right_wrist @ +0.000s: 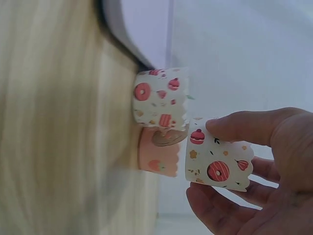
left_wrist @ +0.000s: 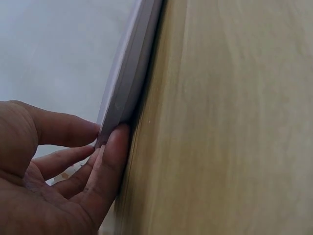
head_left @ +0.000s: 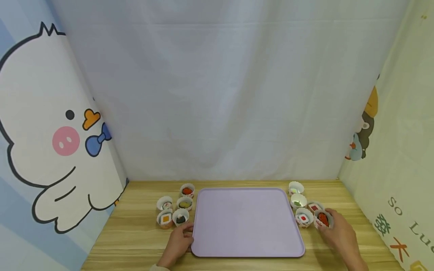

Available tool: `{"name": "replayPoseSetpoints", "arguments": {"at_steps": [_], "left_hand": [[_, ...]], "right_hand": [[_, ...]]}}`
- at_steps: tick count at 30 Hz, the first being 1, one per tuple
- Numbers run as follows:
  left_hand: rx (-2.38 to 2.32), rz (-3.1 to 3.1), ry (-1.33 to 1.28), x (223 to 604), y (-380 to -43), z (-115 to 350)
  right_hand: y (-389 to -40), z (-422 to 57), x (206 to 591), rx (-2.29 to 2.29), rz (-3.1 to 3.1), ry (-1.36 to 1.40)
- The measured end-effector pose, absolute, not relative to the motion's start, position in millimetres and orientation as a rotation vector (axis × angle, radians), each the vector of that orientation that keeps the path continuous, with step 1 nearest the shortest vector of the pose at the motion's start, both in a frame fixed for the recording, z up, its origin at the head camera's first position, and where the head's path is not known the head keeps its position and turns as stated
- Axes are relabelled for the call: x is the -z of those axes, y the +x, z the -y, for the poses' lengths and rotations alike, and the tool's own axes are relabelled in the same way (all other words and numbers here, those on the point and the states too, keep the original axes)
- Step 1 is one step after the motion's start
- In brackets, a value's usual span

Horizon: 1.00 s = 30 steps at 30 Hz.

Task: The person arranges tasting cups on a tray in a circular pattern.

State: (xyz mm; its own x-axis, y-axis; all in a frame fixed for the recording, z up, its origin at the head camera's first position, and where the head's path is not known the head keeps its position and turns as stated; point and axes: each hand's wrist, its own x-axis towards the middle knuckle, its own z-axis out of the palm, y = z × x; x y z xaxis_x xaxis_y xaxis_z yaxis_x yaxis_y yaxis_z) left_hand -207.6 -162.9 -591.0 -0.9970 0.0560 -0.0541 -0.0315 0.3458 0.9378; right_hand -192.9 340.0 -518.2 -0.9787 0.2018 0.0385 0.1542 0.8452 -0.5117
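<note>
My right hand (head_left: pixel 339 233) holds a white paper baking cup (right_wrist: pixel 215 154) between thumb and fingers, raised above the wooden table. Something red and grainy (head_left: pixel 323 219) shows inside it in the head view. Just beyond on the table stand a white printed cup (right_wrist: pixel 161 98) and a pink cup (right_wrist: pixel 159 155), their bases level with the tray. My left hand (head_left: pixel 178 241) grips the near left edge of a lilac tray (head_left: pixel 247 222); in the left wrist view its fingertips (left_wrist: pixel 116 142) pinch the tray's rim.
Left of the tray stand several paper cups, one with an orange-topped white square (head_left: pixel 165 218), one with red filling (head_left: pixel 187 191). More cups, including one with green bits (head_left: pixel 298 201), line its right side. A white curtain (head_left: pixel 223 94) hangs behind the table (head_left: pixel 135 241).
</note>
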Motion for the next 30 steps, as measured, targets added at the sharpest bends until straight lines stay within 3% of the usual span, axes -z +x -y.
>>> {"name": "replayPoseSetpoints", "arguments": {"at_steps": [30], "left_hand": [[-1.87, -2.281, -0.001, 591.9, -206.1, 175.0]], "right_hand": [[-211.4, -287.6, 475.7, -0.771, 2.776, 0.001]]}}
